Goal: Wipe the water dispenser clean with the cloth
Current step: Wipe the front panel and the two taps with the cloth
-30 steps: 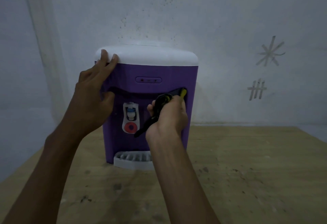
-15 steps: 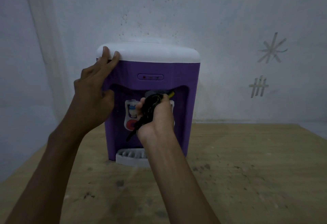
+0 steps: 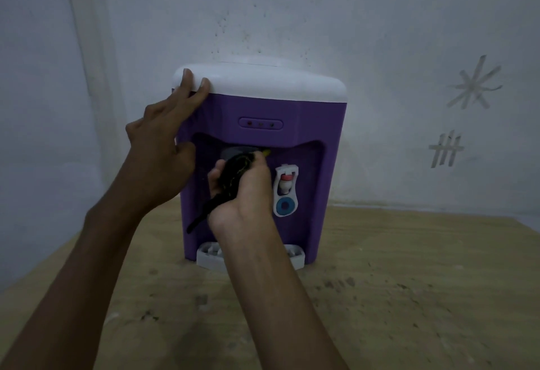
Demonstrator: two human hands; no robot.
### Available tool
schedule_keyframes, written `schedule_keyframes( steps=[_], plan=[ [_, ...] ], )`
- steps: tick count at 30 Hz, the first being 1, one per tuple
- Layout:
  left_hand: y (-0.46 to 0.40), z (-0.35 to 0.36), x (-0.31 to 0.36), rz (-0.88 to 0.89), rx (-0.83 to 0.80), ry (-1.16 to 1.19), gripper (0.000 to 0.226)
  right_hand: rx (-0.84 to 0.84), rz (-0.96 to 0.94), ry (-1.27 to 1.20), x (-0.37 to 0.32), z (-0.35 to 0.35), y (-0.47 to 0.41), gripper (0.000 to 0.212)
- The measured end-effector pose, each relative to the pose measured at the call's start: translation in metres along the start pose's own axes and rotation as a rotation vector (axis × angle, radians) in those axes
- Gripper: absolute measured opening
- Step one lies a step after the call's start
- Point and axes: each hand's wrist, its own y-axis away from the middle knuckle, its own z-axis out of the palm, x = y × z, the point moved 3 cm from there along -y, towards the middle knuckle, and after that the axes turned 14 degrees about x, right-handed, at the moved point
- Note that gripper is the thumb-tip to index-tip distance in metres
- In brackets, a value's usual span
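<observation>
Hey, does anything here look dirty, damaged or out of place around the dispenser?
The wooden table carries dark smudges and specks in front of the water dispenser, and the wall behind shows dark speckling plus scratched star and tally marks. The dispenser itself stands upright and looks undamaged.

My right hand (image 3: 242,194) fills the left half of the water dispenser (image 3: 309,112) recess, blocking that side. Red tap (image 3: 285,184) juts into the right half. Drip tray (image 3: 295,255) projects below. Wooden tabletop (image 3: 409,282) right of unit lies open.
</observation>
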Motion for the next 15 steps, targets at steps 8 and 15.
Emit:
schedule_keyframes(
  steps=[8, 15],
  plan=[
    [0.0, 0.001, -0.003, -0.022, 0.006, 0.031, 0.102, -0.008, 0.015, -0.018, 0.018, 0.008, 0.007, 0.031],
    [-0.004, -0.004, -0.007, -0.052, -0.005, 0.19, 0.086, -0.129, 0.082, 0.18, 0.035, 0.016, -0.004, 0.034]
  ],
)
